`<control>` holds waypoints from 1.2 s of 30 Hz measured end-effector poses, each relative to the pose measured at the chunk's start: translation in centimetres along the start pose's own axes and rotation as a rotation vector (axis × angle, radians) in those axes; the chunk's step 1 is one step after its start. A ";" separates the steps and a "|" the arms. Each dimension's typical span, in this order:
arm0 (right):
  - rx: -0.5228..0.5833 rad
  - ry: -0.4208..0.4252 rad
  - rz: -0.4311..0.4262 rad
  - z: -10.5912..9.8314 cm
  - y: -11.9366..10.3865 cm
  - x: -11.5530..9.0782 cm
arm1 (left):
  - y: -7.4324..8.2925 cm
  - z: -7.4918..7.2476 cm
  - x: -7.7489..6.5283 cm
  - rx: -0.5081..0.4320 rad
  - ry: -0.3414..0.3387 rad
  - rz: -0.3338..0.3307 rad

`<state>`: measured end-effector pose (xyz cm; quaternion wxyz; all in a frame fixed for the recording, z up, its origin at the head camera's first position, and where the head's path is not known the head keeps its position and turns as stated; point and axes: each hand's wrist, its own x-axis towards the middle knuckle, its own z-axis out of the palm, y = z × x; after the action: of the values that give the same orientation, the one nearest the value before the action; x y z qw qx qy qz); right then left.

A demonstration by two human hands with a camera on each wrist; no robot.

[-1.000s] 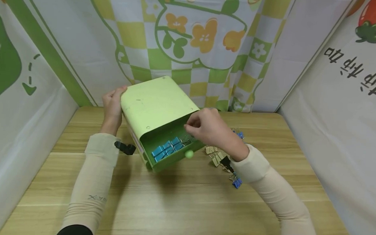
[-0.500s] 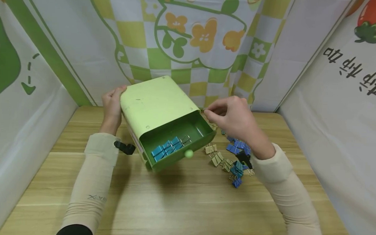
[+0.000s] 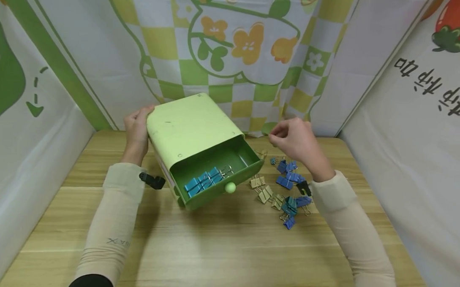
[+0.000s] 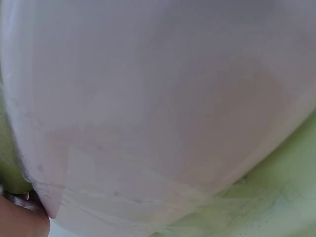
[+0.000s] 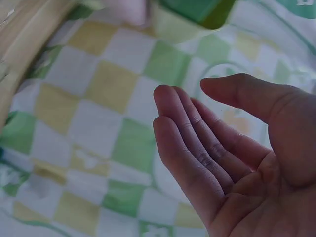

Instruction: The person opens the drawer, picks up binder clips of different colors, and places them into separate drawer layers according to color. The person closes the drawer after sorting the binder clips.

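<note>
My left hand (image 3: 137,127) grips the back left side of a light green box (image 3: 194,125), holding it tilted over the table. Its dark green drawer (image 3: 248,159) is pulled out at the front, with a round green knob (image 3: 230,187). Inside lie several light blue binder clips (image 3: 203,180) with silver handles. To the right of the box, above the table, is my right hand (image 3: 295,139). In the right wrist view, this hand (image 5: 232,148) shows an empty palm, thumb apart from loosely bent fingers. The left wrist view is mostly filled by a blurred pale surface (image 4: 123,98).
Loose binder clips lie on the wooden table (image 3: 218,257) right of the box: gold ones (image 3: 265,194), blue ones (image 3: 287,179) and a teal one (image 3: 290,206). A small gold clip (image 3: 263,154) lies beside the drawer's right corner. A checked curtain (image 3: 194,70) hangs behind.
My right hand has moved from over the drawer to the right, past the box's corner, uncovering the drawer's right part and the loose clips. My left hand and the box stay about the same.
</note>
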<state>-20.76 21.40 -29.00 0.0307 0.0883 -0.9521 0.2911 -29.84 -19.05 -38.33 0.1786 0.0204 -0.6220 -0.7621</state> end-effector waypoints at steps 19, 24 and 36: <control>-0.098 -0.123 0.157 4.4 8.4 5.1 | 0.1 0.2 0.2 0.013 0.002 0.007; -0.106 -0.132 0.217 5.8 10.0 5.7 | 0.1 0.2 0.1 0.015 -0.003 0.004; -0.262 -0.106 0.142 8.1 12.2 7.4 | 0.1 0.1 -0.1 -0.010 0.002 0.006</control>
<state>-30.35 25.68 -41.55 -0.0292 0.0314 -0.9860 0.1610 -29.80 -18.92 -38.26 0.1815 0.0184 -0.6181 -0.7646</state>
